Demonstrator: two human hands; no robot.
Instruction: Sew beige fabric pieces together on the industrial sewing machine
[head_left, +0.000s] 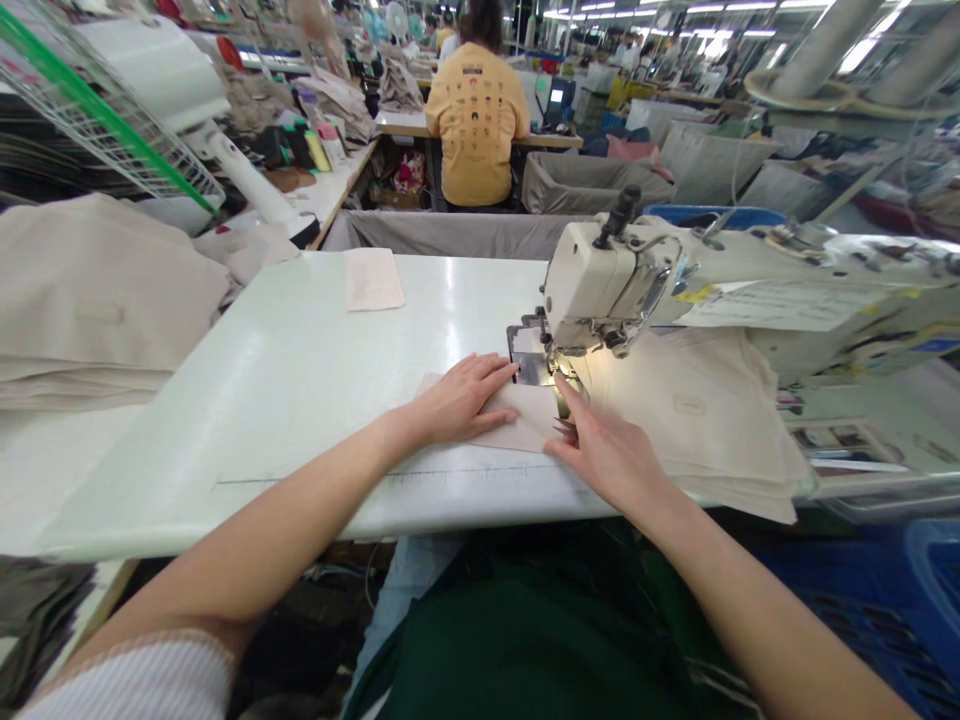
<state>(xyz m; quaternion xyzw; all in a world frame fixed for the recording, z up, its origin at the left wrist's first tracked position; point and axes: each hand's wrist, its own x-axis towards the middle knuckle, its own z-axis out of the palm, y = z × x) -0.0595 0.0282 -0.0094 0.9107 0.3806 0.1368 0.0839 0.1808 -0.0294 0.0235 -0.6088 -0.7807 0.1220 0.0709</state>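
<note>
Left hand (469, 398) open, palm down on cloth piece (531, 412), near front edge of bench (300, 340). Right hand (611, 450) in closed grip on metal snips (566, 428), index finger near needle area of sewing machine (596, 275). Handwriting on taped paper (780, 305), too small to read. Yellow shirt (480, 130) with small printed figures. Grey bin (465, 235) beyond far edge; blue basket (885, 640) below right corner, contents unclear.
</note>
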